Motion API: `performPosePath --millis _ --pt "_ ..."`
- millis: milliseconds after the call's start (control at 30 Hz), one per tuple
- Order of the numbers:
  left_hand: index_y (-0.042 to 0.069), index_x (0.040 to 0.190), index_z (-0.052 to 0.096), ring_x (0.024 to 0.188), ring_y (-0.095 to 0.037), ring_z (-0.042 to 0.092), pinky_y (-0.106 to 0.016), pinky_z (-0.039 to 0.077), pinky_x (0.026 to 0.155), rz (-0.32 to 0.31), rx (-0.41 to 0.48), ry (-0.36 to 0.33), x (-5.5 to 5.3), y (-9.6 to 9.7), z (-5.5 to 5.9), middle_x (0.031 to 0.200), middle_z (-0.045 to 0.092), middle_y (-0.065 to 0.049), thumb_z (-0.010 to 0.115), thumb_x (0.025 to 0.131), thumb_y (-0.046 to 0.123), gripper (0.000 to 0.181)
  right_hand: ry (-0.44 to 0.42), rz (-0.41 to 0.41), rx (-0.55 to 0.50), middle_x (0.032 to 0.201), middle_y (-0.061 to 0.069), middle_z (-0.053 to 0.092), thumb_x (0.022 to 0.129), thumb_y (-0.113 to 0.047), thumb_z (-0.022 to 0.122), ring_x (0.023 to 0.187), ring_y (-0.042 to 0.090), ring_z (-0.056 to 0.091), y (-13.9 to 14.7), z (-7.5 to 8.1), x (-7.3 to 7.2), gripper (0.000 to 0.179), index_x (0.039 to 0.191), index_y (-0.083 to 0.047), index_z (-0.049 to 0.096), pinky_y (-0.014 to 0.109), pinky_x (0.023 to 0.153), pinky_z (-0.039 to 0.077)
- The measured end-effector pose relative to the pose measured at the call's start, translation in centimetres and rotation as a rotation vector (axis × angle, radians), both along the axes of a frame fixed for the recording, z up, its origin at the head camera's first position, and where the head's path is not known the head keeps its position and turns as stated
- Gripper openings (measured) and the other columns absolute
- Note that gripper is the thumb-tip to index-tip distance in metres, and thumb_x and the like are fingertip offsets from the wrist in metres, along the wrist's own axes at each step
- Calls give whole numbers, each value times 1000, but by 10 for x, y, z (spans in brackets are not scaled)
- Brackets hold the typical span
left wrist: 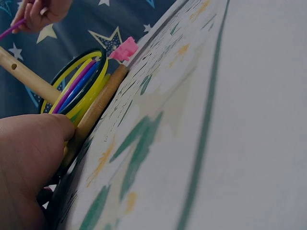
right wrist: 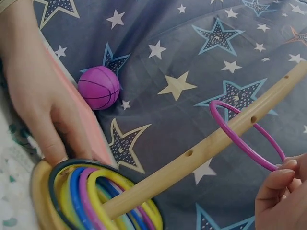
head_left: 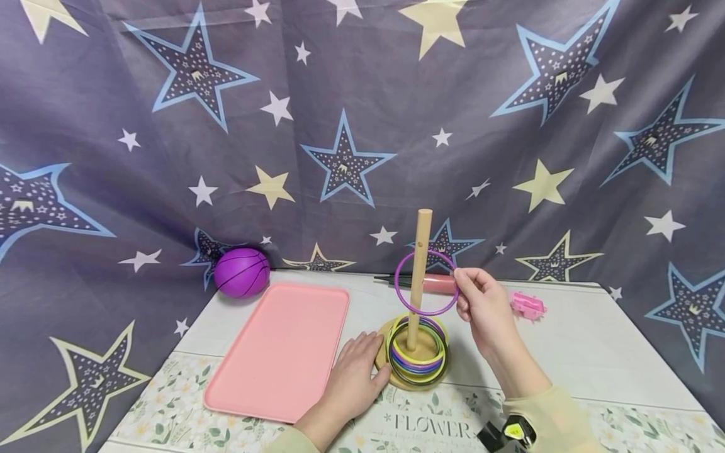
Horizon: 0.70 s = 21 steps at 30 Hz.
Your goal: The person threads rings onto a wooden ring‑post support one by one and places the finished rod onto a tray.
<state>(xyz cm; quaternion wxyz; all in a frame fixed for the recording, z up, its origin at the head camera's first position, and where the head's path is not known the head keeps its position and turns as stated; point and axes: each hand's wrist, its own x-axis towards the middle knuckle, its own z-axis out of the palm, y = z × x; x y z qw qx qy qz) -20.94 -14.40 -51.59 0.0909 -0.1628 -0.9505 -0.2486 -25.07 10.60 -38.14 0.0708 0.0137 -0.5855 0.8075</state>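
Note:
Between thumb and fingertips, my right hand [head_left: 488,308] pinches a thin purple ring [right wrist: 244,143] by its right side. The ring encircles the upright wooden post [head_left: 419,270], partway up, and hangs tilted there. Around the foot of the post lie several stacked rings [head_left: 418,365] in yellow, blue, purple and black on a round wooden base [head_left: 381,360]. My left hand [head_left: 354,377] rests with extended fingers on the left side of that base; its thumb sits close by the rings in the left wrist view.
Left of the stand lies a pink tray [head_left: 277,352], with a purple ball [head_left: 241,272] behind it. A pink pump [head_left: 438,283] with a dark end lies behind the post. A small pink toy [head_left: 528,306] is at the right. A starry cloth [head_left: 362,82] hangs along the table's back edge.

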Motion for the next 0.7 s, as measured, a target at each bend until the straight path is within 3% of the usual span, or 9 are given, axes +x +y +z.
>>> performPosePath --millis 333,700 --pt "2 160 55 158 -40 41 -59 25 133 4 3 -1 -1 0 -1 165 52 -21 66 108 34 63 -67 36 40 79 -2 57 113 -13 65 57 4 45 5 -26 3 14 101 -7 67 16 46 34" --pt "1 160 55 158 -41 42 -59 25 133 1 0 -1 -1 1 0 165 52 -21 65 108 35 63 -146 53 103 74 -2 54 113 -13 66 55 5 44 9 -53 4 12 108 -3 67 16 46 34"
